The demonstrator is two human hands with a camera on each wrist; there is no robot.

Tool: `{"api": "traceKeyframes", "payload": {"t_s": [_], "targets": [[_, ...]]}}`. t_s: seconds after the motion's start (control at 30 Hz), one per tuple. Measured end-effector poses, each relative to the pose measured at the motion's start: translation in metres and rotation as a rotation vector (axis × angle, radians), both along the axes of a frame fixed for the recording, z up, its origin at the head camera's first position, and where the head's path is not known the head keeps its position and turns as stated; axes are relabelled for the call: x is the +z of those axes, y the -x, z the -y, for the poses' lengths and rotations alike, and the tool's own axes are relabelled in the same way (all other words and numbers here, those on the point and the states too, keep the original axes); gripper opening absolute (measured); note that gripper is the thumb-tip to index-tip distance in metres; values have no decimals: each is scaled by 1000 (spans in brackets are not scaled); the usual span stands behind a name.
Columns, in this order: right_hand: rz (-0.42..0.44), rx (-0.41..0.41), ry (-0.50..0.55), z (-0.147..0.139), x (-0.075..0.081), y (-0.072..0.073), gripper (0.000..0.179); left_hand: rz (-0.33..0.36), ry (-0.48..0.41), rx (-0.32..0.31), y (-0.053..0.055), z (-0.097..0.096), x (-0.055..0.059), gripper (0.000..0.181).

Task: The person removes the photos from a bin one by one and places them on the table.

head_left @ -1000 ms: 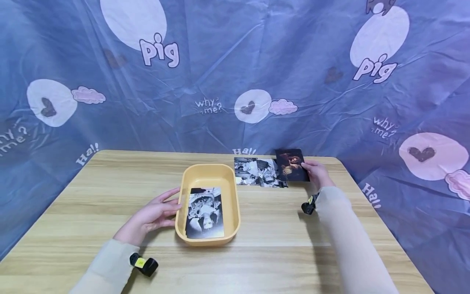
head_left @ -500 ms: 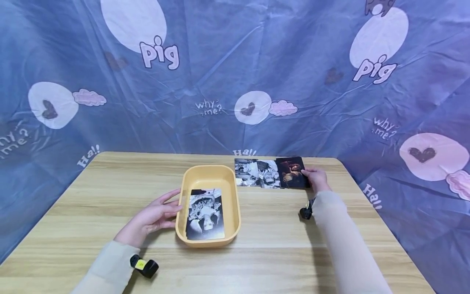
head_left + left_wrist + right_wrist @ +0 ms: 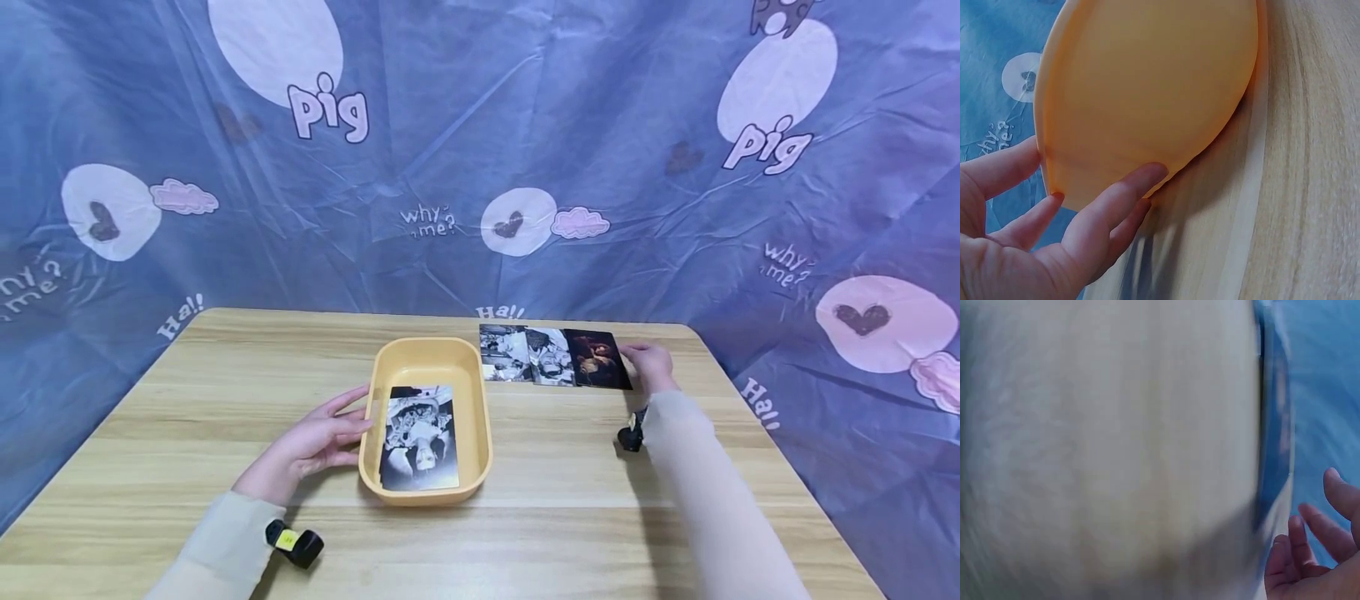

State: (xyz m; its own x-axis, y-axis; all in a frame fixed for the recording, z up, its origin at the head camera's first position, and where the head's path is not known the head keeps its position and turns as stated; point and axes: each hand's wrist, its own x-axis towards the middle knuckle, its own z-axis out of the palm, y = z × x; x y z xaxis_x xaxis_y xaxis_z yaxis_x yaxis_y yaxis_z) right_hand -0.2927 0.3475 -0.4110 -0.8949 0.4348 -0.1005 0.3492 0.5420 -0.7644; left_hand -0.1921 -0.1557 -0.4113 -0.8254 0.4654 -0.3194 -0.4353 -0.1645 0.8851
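Observation:
My left hand (image 3: 318,437) rests its spread fingertips against the left side of a yellow tray (image 3: 471,408). In the left wrist view the fingers (image 3: 1119,197) touch the tray's outer wall (image 3: 1154,87). Inside the tray lie black-and-white photo prints (image 3: 420,442), apparently a small stack. Beyond it, at the table's back, a dark colour photo print (image 3: 598,360) lies slightly tilted at the right end of a row. My right hand (image 3: 651,367) is beside that print's right edge; its loosely bent fingers (image 3: 1300,547) hold nothing in the right wrist view.
Two black-and-white prints, one at the left (image 3: 505,353) and one in the middle (image 3: 551,357), complete the row, edges close together. A wooden table (image 3: 555,500) carries everything. A blue patterned cloth (image 3: 420,167) hangs behind its back edge.
The dark print came down and toward me to lie flat beside the other prints, turning slightly. My right hand has let go of it and shifted right. The left hand and tray stayed put.

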Motion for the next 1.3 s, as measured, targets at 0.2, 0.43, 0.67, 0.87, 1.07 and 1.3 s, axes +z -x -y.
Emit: {"api": "traceKeyframes", "payload": {"t_s": [0.2,0.43,0.67,0.87,1.07,1.3], "targets": [[-7,-45,437,8,26,0,62,-8,-2,-13,2,1,1,75],[18,55,675,46,58,-8,66,0,2,-16,-2,2,-1,76],[-12,147,781,92,76,-18,64,-9,7,-15,0,1,-2,77],[-32,286,846,144,84,-35,62,-23,8,-14,1,2,-2,76],[-26,308,815,196,80,-56,58,-21,0,-13,1,3,-1,76],[-16,297,701,241,69,-81,60,-16,9,-13,1,2,0,74]]}}
